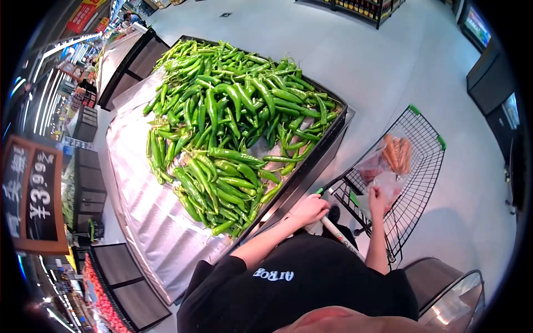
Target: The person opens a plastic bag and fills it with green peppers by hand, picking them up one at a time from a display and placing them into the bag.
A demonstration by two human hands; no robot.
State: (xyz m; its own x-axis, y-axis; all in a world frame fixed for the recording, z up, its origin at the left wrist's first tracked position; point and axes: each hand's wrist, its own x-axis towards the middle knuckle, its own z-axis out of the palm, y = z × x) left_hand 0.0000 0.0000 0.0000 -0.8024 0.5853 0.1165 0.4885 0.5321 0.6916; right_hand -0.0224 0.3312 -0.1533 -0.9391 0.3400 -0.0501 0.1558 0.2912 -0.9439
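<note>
My left hand is closed at the left end of the white cart handle, beside the pepper stand. Over the near part of the wire shopping cart, my right hand has its fingers pressed together at a clear plastic bag. Inside the cart, carrots lie in clear plastic, with a bag of something dark reddish next to them. Long green peppers are heaped on the stand to the left of the cart.
The stand's dark edge runs close to the cart's left side. A price sign hangs at the far left, above red produce on another stand. Shelves with bottles stand at the top. A dark rounded bin-like object is at the lower right.
</note>
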